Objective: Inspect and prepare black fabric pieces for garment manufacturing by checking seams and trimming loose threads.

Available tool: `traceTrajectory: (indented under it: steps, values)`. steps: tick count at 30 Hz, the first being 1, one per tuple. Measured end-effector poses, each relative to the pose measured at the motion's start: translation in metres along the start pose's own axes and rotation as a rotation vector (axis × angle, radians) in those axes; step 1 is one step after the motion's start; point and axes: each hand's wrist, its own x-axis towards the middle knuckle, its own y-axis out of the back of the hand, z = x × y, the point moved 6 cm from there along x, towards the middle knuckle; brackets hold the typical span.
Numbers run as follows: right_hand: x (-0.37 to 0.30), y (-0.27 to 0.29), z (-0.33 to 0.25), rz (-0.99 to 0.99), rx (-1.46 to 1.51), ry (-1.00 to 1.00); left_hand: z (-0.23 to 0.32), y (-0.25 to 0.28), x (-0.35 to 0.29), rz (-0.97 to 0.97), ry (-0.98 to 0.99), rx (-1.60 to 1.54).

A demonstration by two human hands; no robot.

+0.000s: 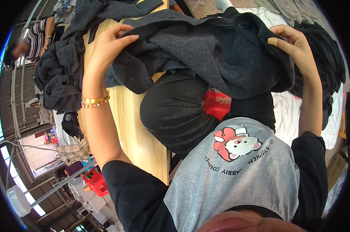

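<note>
A dark grey wool-like garment (206, 46) is stretched between my two hands above my lap. My left hand (115, 40) pinches its upper left edge between thumb and fingers. At the far right end, my right hand (291, 42) grips the edge with the thumb on top. The cloth sags in folds between them and hangs down over my knees. Which part of the garment this is, I cannot tell.
A pale wooden table (124, 127) runs along my left. Dark garments (63, 73) are heaped at its far left side. On the right, a black pile of clothes (321, 58) lies on white sheeting (287, 110). A red stool (217, 104) shows beneath me. Another person (34, 40) is at the upper left.
</note>
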Motion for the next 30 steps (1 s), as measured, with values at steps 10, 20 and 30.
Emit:
traceTrajectory:
  steps: [10,20,30]
  values:
    - [-0.009,0.000,-0.008,0.002,0.011,0.006,0.050,-0.057,0.042,0.025,-0.233,0.470]
    - [-0.008,0.009,0.009,-0.010,0.073,-0.022,0.026,-0.003,-0.001,0.141,-0.122,0.281]
    - [0.000,0.022,-0.013,-0.022,-0.154,-0.004,-0.004,0.014,-0.035,0.128,-0.066,-0.140]
